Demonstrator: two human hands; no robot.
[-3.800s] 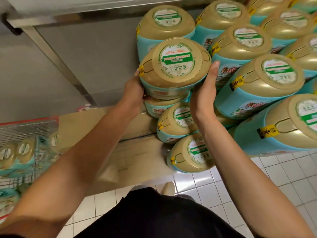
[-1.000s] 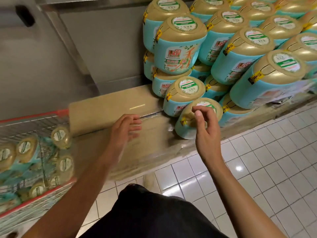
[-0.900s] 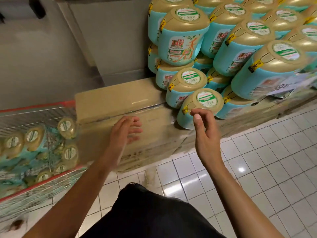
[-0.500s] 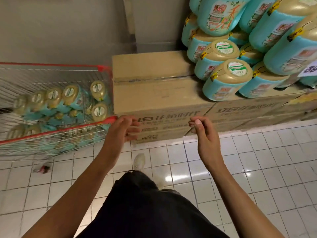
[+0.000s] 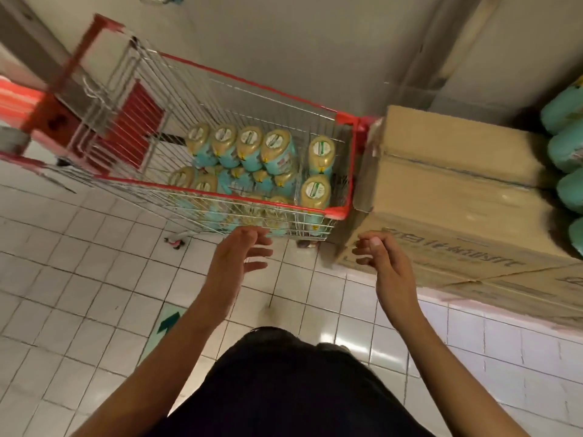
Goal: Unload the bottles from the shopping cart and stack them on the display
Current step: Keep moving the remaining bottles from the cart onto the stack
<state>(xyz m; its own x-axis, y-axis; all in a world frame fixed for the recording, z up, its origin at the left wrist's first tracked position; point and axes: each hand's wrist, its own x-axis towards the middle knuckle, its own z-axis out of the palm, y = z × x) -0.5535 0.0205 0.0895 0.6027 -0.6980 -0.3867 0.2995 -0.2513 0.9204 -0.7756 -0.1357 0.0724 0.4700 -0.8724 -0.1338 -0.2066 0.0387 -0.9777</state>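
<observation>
Both hands now hang empty off the display; left hand [image 5: 235, 258] spread, right hand [image 5: 383, 263] loosely curled. Shopping cart [image 5: 342, 212] of bottles [image 5: 252, 146] sits at eleven o'clock.

In the upper left of the frame, the shopping cart [image 5: 195, 99] is silver wire mesh edged with a red rim, and its folded child seat flap [image 5: 126, 124] is red with slats. The bottles [image 5: 249, 149] inside it are pale turquoise with tan-gold caps carrying white-and-green round labels. At the right, the cardboard boxes [image 5: 454, 190] are plain brown with faint dark printed characters on the front. At the far right edge, the stacked bottles [image 5: 564, 146] show turquoise. The floor [image 5: 79, 279] is white square tile with dark grout, bearing a teal arrow sticker [image 5: 168, 321] at lower centre. The person's clothing [image 5: 284, 386] is black.
</observation>
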